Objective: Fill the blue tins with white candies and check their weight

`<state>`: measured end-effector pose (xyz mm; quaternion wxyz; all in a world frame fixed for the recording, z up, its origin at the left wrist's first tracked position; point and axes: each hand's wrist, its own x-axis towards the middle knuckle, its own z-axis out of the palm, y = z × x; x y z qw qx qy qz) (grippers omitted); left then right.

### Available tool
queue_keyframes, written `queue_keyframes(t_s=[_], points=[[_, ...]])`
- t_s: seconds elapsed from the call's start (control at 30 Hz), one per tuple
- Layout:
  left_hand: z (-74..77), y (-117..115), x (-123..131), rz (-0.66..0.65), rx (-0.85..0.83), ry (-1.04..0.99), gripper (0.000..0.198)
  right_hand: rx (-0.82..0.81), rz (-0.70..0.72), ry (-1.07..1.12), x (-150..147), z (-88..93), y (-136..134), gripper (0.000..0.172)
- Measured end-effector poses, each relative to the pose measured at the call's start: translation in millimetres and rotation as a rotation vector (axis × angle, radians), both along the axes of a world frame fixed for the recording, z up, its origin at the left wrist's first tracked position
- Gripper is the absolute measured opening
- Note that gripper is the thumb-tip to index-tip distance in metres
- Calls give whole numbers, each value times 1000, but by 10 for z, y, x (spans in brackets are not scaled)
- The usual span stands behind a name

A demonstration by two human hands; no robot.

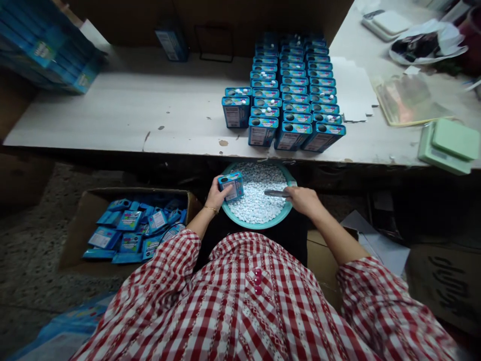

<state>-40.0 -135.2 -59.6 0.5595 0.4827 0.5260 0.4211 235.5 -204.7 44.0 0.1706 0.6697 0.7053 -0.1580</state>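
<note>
A teal basin full of small white candies sits at my lap, below the table's front edge. My left hand is closed around a small blue candy box above the basin's left side; a dark round spot shows on the box's top. Over the right rim, my right hand grips the handle of a metal scoop. The scoop reaches over the candies toward the box, and its far end is hard to make out.
Several rows of blue boxes stand on the white table, some with white candies on top. A cardboard carton of loose blue boxes is on my left. Stacked blue packs and a green scale occupy opposite ends.
</note>
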Motion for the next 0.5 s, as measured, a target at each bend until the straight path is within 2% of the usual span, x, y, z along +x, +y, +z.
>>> queue_keyframes(t_s=[0.13, 0.23, 0.37, 0.5], points=[[-173, -56, 154, 73, -306, -270, 61, -16, -100, 199, -331, -656, -32, 31], [-128, -114, 338, 48, -407, -351, 65, 21, -163, 294, -602, -920, 46, 37], [24, -131, 314, -8, -354, -369, 65, 59, -255, 452, -566, -1021, 104, 37], [112, -88, 12, -24, -111, -207, 59, 107, -306, 593, -303, -945, 88, 35]])
